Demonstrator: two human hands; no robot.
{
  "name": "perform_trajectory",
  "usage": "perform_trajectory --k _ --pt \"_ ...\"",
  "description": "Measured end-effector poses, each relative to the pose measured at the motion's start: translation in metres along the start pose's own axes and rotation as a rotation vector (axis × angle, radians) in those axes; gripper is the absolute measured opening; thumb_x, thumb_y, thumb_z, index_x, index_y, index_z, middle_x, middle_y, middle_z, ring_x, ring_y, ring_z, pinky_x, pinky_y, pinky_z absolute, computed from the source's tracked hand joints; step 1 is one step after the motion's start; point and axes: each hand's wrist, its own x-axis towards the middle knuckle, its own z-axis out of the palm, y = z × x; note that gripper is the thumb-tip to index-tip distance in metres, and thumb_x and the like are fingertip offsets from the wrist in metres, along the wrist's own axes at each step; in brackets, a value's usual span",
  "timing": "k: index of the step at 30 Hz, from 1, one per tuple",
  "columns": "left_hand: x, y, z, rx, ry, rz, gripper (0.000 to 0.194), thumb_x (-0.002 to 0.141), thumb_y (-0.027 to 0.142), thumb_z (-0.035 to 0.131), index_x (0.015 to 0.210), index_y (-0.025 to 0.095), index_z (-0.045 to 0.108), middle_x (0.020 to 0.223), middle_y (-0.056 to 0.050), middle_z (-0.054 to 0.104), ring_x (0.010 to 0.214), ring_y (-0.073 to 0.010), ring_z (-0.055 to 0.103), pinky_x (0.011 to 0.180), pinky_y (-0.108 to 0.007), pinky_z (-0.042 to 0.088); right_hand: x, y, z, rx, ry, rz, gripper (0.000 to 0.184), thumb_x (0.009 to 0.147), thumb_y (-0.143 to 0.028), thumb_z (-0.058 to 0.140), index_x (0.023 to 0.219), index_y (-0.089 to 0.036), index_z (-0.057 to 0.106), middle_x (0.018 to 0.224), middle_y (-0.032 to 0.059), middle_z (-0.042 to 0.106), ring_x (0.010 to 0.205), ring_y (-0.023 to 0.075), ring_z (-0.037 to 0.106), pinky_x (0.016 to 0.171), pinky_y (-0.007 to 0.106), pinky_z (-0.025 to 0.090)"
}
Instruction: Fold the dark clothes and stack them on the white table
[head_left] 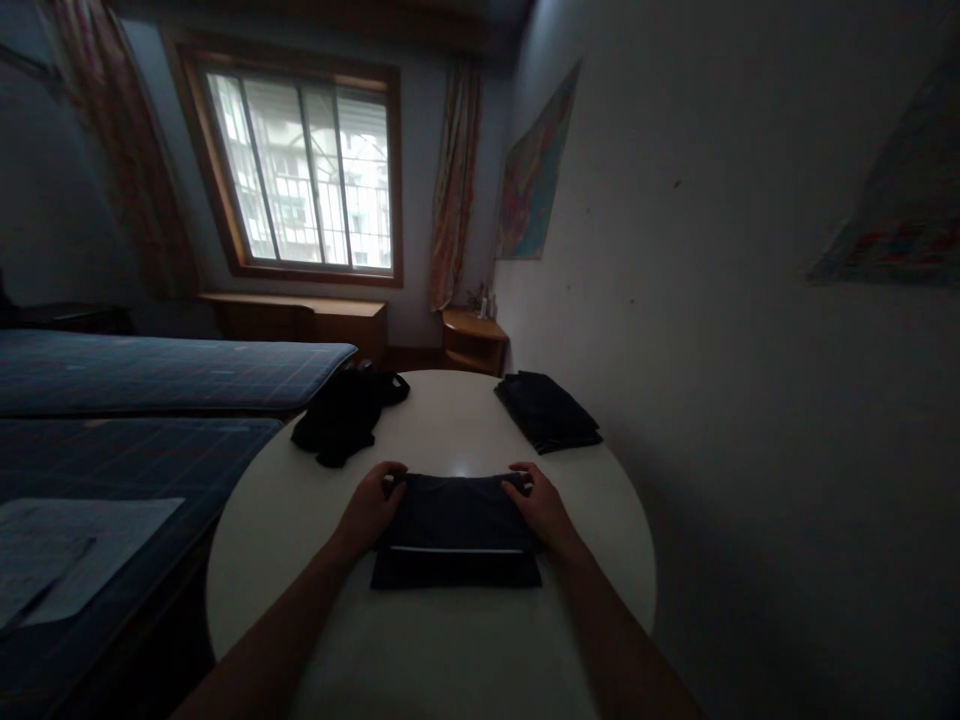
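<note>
Both forearms (279,615) are extended over the round white counter (439,655). Between them, a folded dark cloth (457,515) is positioned, its far left corner pinched by the left grip (375,505) and its far right corner by the right grip (546,508). Beyond, crumpled black fabric (341,412) is placed left, a folded dark bundle (546,408) right.

No readable text or numbers.
</note>
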Motion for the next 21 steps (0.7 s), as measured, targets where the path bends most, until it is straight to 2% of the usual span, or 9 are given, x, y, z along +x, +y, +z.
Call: perform_trajectory --k 4,7,10,12,14,17,19,21 --pt "-0.003 0.008 0.0 -0.193 -0.008 -0.054 0.038 0.081 0.039 0.055 0.113 0.019 0.057 0.096 -0.007 0.07 0.082 -0.0223 0.07 0.064 -0.031 0.055 -0.001 -0.004 -0.003 -0.022 -0.007 -0.006 0.028 0.079 -0.034 0.061 0.102 -0.019 0.063 0.095 0.0061 0.07 0.084 0.0203 0.066 0.078 0.032 0.051" --pt "-0.004 0.013 0.0 -0.307 0.0 -0.05 0.038 0.08 0.039 0.059 0.113 0.019 0.058 0.097 -0.007 0.07 0.085 -0.0225 0.07 0.065 -0.03 0.054 -0.004 -0.011 -0.006 -0.128 0.014 -0.007 0.022 0.079 -0.031 0.06 0.097 -0.019 0.063 0.093 0.0061 0.07 0.086 0.0215 0.065 0.08 0.033 0.05" --pt "-0.005 0.015 0.001 -0.356 0.006 -0.02 0.036 0.081 0.038 0.06 0.112 0.02 0.057 0.099 -0.006 0.069 0.089 -0.022 0.069 0.069 -0.03 0.054 -0.007 -0.027 -0.007 -0.29 0.059 -0.148 0.022 0.083 -0.034 0.059 0.098 -0.019 0.066 0.101 0.0086 0.069 0.097 0.024 0.063 0.091 0.037 0.046" --pt "-0.005 0.015 0.002 -0.379 0.001 -0.002 0.035 0.082 0.037 0.06 0.113 0.02 0.057 0.101 -0.006 0.068 0.089 -0.0212 0.069 0.071 -0.03 0.054 -0.008 -0.041 -0.006 -0.357 0.033 -0.281 0.026 0.086 -0.035 0.059 0.103 -0.018 0.067 0.109 0.0099 0.068 0.108 0.0255 0.059 0.101 0.04 0.04" --pt "-0.005 0.015 0.003 -0.382 0.005 0.02 0.033 0.083 0.037 0.059 0.112 0.02 0.057 0.102 -0.006 0.068 0.089 -0.0206 0.069 0.073 -0.031 0.054 -0.005 -0.054 -0.003 -0.361 -0.07 -0.37 0.032 0.088 -0.038 0.059 0.111 -0.017 0.067 0.117 0.0105 0.067 0.121 0.0268 0.053 0.108 0.041 0.035" --pt "-0.006 0.016 0.003 -0.38 0.024 0.061 0.03 0.083 0.035 0.059 0.109 0.02 0.058 0.103 -0.006 0.067 0.093 -0.021 0.068 0.079 -0.033 0.055 0.008 -0.069 0.002 -0.325 -0.305 -0.416 0.044 0.09 -0.044 0.059 0.124 -0.016 0.064 0.127 0.012 0.064 0.133 0.0278 0.043 0.111 0.041 0.033" --pt "-0.006 0.018 0.003 -0.389 0.035 0.084 0.028 0.084 0.034 0.059 0.108 0.02 0.058 0.106 -0.006 0.066 0.098 -0.0211 0.066 0.083 -0.034 0.055 0.022 -0.073 0.004 -0.279 -0.488 -0.377 0.053 0.09 -0.05 0.058 0.131 -0.016 0.059 0.13 0.012 0.062 0.129 0.0267 0.048 0.109 0.04 0.036" --pt "-0.007 0.02 0.003 -0.401 0.046 0.101 0.027 0.084 0.033 0.059 0.107 0.02 0.059 0.108 -0.006 0.066 0.101 -0.021 0.065 0.086 -0.035 0.054 0.039 -0.073 0.006 -0.225 -0.682 -0.277 0.06 0.089 -0.056 0.058 0.136 -0.018 0.056 0.129 0.0108 0.063 0.118 0.0243 0.058 0.103 0.037 0.043"
